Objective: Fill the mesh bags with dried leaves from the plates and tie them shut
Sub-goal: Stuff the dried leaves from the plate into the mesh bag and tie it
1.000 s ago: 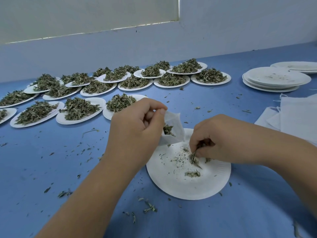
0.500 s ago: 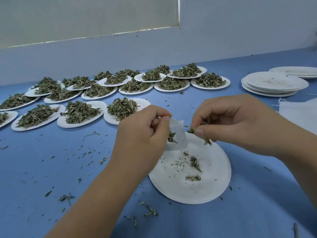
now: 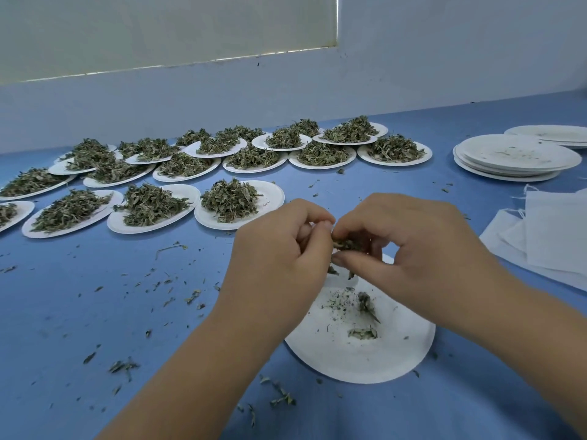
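Centre frame, your left hand [image 3: 279, 249] grips the bag [image 3: 341, 282]; your right hand [image 3: 413, 246] pinches leaves [image 3: 346, 244] above the plate [image 3: 365, 363].

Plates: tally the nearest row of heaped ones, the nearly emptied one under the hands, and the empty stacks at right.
Heaped plates, nearest row: 4
Nearly emptied plate: 1
Stacks of empty plates: 2
Total: 7

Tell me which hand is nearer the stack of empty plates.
Right. The right hand sits left of the stack of empty plates, closer to the camera; the left hand is farther left.
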Tool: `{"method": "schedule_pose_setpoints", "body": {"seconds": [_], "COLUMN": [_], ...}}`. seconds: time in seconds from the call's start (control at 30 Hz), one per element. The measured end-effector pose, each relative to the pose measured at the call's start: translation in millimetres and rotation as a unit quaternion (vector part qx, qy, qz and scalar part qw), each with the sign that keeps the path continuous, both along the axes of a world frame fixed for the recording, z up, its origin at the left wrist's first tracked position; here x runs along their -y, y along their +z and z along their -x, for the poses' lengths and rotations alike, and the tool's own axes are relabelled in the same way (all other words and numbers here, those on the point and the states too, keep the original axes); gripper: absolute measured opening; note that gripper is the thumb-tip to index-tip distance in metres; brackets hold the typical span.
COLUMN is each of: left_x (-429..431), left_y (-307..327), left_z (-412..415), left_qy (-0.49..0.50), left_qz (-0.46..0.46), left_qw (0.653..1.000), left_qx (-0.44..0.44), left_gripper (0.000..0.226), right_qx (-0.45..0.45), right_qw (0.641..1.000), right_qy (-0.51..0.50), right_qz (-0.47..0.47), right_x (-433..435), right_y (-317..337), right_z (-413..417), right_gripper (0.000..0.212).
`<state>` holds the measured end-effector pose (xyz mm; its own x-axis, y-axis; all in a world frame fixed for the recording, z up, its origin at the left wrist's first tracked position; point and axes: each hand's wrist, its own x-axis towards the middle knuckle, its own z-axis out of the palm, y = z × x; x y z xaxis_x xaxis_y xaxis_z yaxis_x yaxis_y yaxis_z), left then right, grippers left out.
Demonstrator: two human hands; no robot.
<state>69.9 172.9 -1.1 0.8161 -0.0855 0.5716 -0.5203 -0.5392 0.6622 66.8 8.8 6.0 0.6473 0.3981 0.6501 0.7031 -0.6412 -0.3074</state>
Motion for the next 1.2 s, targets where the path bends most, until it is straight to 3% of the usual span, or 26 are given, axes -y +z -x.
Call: {"method": "schedule_pose_setpoints", "body": {"seconds": [0.13,0.37,0.43,0.57,0.77,1.0,1.13,1.2], "left_x": [0.8,0.9,0.5,-1.6,-0.3,-9.2,-15.5,-17.5], "left_y": [0.9,2.6,2.9,3.8,3.8,5.4,6.5,7.0], "left_z": [-0.6,0.3,0.9,-0.9,-0.5,-3.5,-6.8,-7.6], "left_qy": [0.005,-0.003,-0.007,-0.012,-0.029,-0.015,0.005,0.01], "left_qz": [0.025,0.061,0.077,0.097,0.117,0.147,0.158,0.168], "left_qw": [0.999,0.997,0.995,0.993,0.99,0.988,0.987,0.985], "left_qx": [-0.02,-0.051,-0.063,-0.065,-0.078,-0.052,-0.039,-0.031], "left_gripper": [0.015,0.017,0.018,0.019,0.02,0.02,0.019,0.02], "right_qx": [-0.008,-0.004,0.002,0.019,0.054,0.138,0.068,0.022], "right_qw": [1.0,0.999,1.0,0.997,0.998,0.987,0.995,0.998], "right_qy": [-0.013,-0.011,-0.011,-0.019,-0.021,0.06,0.029,-0.031], "right_qz": [-0.017,-0.046,-0.005,0.079,0.025,0.054,-0.066,-0.057], "right_x": [-3.4,-7.2,-10.4,-13.0,-15.5,-5.7,2.4,7.3], "right_y": [-2.1,-2.9,-3.3,-4.7,-5.2,-5.5,-5.0,-8.4], "right_z": [-0.1,2.8,4.1,4.5,2.9,-2.3,-7.6,-15.7], "right_gripper": [0.022,0.011,0.004,0.01,0.008,0.029,0.024,0.024]}}
